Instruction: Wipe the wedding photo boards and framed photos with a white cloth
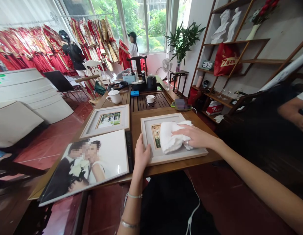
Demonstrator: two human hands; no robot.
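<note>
A light wooden picture frame [197,155] with a wide pale mat lies on the table in front of me. My left hand [142,152] grips its left edge, thumb on top. Bunched under my right hand [190,135] is a white cloth [169,138], pressed on the glass and hiding much of the small photo [156,133] inside. Left of it lies a second picture frame [91,122] with an outdoor photo. Nearer to me, a large print of a couple [109,156] reaches over the table's front left edge.
Behind the frames are a white teapot [114,96], a white cup [150,99] on a slatted tea tray [163,103], a phone [183,104] and a black kettle [151,82]. Another person's arm [294,109] shows at right. Two people stand near red garments [94,39] at the back.
</note>
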